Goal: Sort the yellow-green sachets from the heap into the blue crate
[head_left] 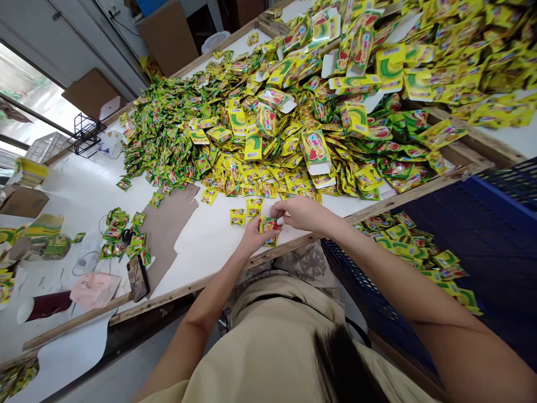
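Left hand [250,237]: fingers closed round a small yellow-green carton [268,225], thumb across its lower face, other fingertips hidden behind. Carton is above the counter's near edge, between both hands. Right hand [298,214]: fingers curled together at the carton's upper right end by a whitish bit; cannot tell whether they pinch a flap or only touch.

Held carton shows red fruit art and colored lettering, too small and partly covered by the thumb; brand unreadable. Just beyond the left hand, three small yellow sachets [238,217] on the white counter [210,235], print blurred.

Beyond these, a big sachet heap [168,126], with more cartons on it. One yellow carton [253,143] shows a barcode, digits illegible; another carton [315,148] has watermelon art and a logo, not readable. Heap cut off at top and right.

Right: blue crate [495,240] with yellow-green packs [409,246], partly hidden by the right arm. Left: phone [137,278] in patterned case, black-handled scissors [126,236] half lost among sachets, crumpled pink bag [93,290], contents unclear. Lower-left packs [19,374] cut off by frame.
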